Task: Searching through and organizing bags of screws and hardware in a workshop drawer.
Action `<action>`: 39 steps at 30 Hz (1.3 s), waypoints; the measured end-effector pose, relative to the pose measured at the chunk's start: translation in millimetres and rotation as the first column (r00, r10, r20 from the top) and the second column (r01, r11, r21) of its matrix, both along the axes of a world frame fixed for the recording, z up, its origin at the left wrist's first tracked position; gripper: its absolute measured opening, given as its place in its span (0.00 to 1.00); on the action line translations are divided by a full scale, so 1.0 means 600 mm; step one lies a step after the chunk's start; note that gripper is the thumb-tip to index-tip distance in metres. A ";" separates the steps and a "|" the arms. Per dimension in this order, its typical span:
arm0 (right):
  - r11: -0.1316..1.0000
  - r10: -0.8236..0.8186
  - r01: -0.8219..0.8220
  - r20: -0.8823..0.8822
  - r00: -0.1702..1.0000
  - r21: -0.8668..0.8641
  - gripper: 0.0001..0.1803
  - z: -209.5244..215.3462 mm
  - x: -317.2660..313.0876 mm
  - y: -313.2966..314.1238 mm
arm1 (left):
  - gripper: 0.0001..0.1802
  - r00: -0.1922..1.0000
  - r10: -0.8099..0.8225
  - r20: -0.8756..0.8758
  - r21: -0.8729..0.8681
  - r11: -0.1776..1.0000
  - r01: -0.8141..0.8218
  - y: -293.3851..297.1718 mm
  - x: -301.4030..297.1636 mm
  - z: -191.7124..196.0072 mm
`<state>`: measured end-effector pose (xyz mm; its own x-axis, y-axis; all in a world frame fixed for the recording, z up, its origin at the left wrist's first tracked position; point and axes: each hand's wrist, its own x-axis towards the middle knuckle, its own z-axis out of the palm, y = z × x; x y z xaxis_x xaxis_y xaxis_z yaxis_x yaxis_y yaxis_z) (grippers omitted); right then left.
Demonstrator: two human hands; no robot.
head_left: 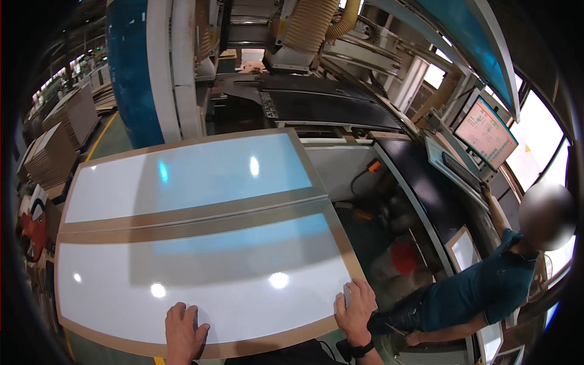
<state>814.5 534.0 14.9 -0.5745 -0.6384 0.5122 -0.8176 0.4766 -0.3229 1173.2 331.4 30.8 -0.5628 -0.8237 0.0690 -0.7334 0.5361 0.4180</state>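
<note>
Two white glossy panels with brown borders lie flat, one beyond the other: the near panel (219, 304) and the far panel (201, 176). On the front part of the near panel rests my left hand (185, 333), its fingers apart and slightly bent, holding nothing. My right hand (356, 307), with a black band at the wrist, lies at the near panel's right front corner. Its fingers are curled, and a small greyish patch shows between thumb and fingers; I cannot make out what it is.
Behind the panels stands a large machine with a black bed (328, 108) and a ribbed hose (313, 24). A co-worker (474, 280) in a dark teal shirt is at the right, one hand by the keyboard (460, 170) below a screen (485, 131). Stacked boards (52, 155) stand left.
</note>
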 end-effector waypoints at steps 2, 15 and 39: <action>1.000 -0.021 0.021 -0.009 1.000 0.007 0.19 0.000 0.003 0.002 | 0.32 1.000 -0.018 -0.002 0.023 1.000 0.018 -0.003 -0.002 0.013; 0.977 -0.102 0.106 0.032 0.994 -0.185 0.15 -0.014 0.012 0.004 | 0.24 0.798 -0.599 -0.068 0.516 0.663 0.542 -0.033 -0.104 0.157; 0.962 -0.061 0.079 0.078 0.995 -0.260 0.06 -0.047 0.002 0.015 | 0.16 0.575 -0.399 -0.715 0.499 0.285 0.818 -0.027 -0.307 -0.055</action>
